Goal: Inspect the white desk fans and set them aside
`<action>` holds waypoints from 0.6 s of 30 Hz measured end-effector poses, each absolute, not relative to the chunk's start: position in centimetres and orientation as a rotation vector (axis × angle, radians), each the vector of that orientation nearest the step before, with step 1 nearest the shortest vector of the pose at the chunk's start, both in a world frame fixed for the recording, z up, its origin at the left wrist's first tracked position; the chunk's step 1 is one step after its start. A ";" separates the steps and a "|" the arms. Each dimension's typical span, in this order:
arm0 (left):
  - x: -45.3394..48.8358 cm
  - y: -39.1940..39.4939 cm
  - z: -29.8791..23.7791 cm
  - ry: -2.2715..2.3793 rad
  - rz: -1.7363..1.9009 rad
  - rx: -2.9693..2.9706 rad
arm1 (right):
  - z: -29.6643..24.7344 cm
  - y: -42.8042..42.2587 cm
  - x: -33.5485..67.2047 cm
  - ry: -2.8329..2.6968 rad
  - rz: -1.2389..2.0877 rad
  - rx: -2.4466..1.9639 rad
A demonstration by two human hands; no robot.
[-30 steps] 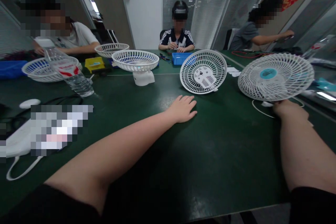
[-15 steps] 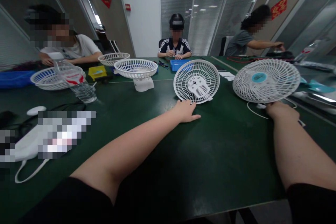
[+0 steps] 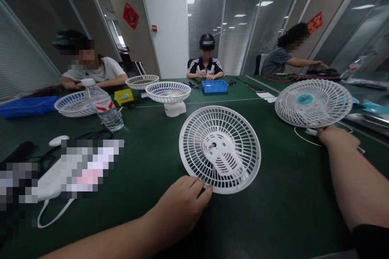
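In front of me a white fan back grille point(image 3: 194, 158) leans tilted, its central motor plate and shaft facing me. My left hand point(image 3: 185, 202) is closed on the lower left rim of this grille, thumb and fingers pinching the edge. Out to the right, my right hand point(image 3: 338, 139) reaches under the near edge of a white fan grille with a turquoise centre point(image 3: 314, 103). That hand's fingers are mostly hidden beneath the grille. A white cord point(image 3: 306, 136) curves on the table beside it.
A water bottle point(image 3: 111, 115) stands tilted at left, near a white mask point(image 3: 50, 178). Behind are a fan on a base point(image 3: 174, 107), a blue tray point(image 3: 214, 86) and a yellow box point(image 3: 124, 97). Several people sit around the green table point(image 3: 146, 162).
My left hand has gone from lying open by the grille to gripping its rim. The grille has come nearer to me. My right hand stays by the other grille. The view has tilted up.
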State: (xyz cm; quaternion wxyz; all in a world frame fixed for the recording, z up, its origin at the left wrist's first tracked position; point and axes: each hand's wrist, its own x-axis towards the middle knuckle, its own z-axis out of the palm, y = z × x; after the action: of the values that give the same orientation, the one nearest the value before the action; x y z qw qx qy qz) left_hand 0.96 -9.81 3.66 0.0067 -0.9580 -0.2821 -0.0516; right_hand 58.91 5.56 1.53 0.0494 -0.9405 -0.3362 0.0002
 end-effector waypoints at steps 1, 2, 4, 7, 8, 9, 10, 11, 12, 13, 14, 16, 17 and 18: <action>0.7 -9.7 3.4 -0.841 -0.193 -2.992 | 1.6 5.4 58.4 -1.005 0.002 -2.875; 0.6 -9.5 3.1 -0.813 -0.224 -2.984 | 1.6 5.2 57.9 -0.997 -0.009 -2.878; 0.6 -9.2 2.7 -0.783 -0.286 -2.956 | 1.4 4.7 56.7 -0.987 -0.066 -2.880; 0.8 -8.9 2.3 -0.761 -0.369 -2.895 | 1.0 4.0 55.0 -0.964 -0.232 -2.852; 0.9 -8.8 2.2 -0.763 -0.378 -2.885 | 0.9 3.7 54.4 -0.970 -0.297 -2.825; 0.9 -8.8 2.1 -0.772 -0.386 -2.877 | 0.8 3.5 53.8 -0.991 -0.361 -2.789; 0.9 -8.7 1.9 -0.779 -0.402 -2.866 | 0.8 3.4 53.3 -1.022 -0.425 -2.744; 0.8 -8.7 1.7 -0.777 -0.439 -2.843 | 0.8 3.4 52.8 -1.061 -0.485 -2.692; 0.8 -8.6 1.5 -0.765 -0.497 -2.808 | 0.9 3.3 52.4 -1.094 -0.544 -2.642; 0.7 -8.5 1.2 -0.747 -0.561 -2.767 | 1.0 3.4 52.0 -1.108 -0.607 -2.583; 0.7 -8.4 0.9 -0.716 -0.631 -2.724 | 1.0 3.5 51.6 -1.096 -0.678 -2.508; 0.7 -8.3 0.4 -0.665 -0.727 -2.660 | 0.9 3.6 51.2 -1.044 -0.813 -2.326; 0.7 -8.3 0.3 -0.651 -0.746 -2.650 | 0.8 3.7 51.1 -1.023 -0.859 -2.235; 0.7 -8.3 0.3 -0.646 -0.751 -2.649 | 0.7 3.7 51.1 -1.012 -0.882 -2.159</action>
State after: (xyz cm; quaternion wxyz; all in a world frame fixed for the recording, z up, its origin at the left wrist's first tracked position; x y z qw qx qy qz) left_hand 0.69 -8.31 0.31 0.1559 -0.9252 -0.2257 -0.2621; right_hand 51.10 3.72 0.70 0.2951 -0.8114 -0.3803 -0.3315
